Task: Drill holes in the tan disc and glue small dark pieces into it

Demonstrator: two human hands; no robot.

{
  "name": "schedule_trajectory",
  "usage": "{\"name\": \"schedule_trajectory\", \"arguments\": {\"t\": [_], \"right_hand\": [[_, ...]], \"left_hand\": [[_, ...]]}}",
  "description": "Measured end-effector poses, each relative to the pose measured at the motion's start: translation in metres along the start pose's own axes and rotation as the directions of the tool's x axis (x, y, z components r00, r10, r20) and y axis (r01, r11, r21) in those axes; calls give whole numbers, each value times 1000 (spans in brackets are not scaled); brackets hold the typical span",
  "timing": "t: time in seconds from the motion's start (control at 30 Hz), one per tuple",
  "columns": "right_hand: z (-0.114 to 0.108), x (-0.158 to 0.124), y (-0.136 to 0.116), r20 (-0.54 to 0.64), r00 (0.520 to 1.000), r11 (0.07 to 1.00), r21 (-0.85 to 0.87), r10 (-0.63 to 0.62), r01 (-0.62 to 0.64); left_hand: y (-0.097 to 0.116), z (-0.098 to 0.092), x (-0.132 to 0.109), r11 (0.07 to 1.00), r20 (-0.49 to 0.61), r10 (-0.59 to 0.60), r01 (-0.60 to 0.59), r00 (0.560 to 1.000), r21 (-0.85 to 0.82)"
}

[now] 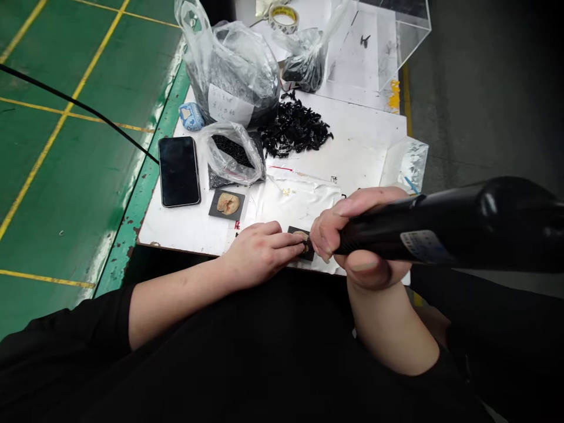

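My right hand (370,235) is wrapped round a thick black electric screwdriver (462,226) with a white label; its front end points left and down. My left hand (264,249) lies at the table's near edge, its fingers pressed on a small dark square plate (308,254) with a tan lump on it. The tool's tip is close to those fingers, partly hidden by my right hand. A matching dark plate (214,212) carries another tan lump (228,203), to the left of my left hand.
Behind my hands are a small open bag of black bits (231,153), a heap of black parts (295,126) and a large clear bag (242,70). A phone (179,171) lies left. Clear bins (403,161) and a tape roll (283,19) stand further off.
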State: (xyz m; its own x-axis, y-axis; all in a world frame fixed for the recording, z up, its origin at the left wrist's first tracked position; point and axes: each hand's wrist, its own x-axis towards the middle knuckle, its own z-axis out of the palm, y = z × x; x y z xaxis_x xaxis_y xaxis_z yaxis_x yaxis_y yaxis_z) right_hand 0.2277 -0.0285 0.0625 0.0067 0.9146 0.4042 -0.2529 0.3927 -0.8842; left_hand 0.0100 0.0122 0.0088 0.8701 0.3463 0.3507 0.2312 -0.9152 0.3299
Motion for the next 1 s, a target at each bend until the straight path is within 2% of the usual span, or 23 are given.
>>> {"name": "schedule_trajectory", "arguments": {"t": [0.1,0.2,0.27,0.37,0.53,0.77,1.0], "right_hand": [[-1,3,3,1,1000,1000,-3,26,-26],[-2,5,3,97,993,998,-27,64,-61],[-3,5,2,121,988,996,-33,91,-88],[-2,3,1,95,992,997,1,81,-82],[1,2,5,85,996,999,38,-7,4],[2,1,9,-8,999,997,69,41,-40],[0,9,7,-25,999,994,105,46,-43]], "left_hand": [[-1,2,-2,1000,23,-1,1,1000,20],[-1,3,-3,999,29,-13,12,1000,34],[0,3,-3,999,38,-16,15,999,40],[0,3,-2,999,50,-17,15,999,48],[0,3,-2,999,30,-6,4,1000,36],[0,2,-1,1000,15,-18,17,1000,10],[0,4,0,1000,-1,-22,22,1000,6]]}}
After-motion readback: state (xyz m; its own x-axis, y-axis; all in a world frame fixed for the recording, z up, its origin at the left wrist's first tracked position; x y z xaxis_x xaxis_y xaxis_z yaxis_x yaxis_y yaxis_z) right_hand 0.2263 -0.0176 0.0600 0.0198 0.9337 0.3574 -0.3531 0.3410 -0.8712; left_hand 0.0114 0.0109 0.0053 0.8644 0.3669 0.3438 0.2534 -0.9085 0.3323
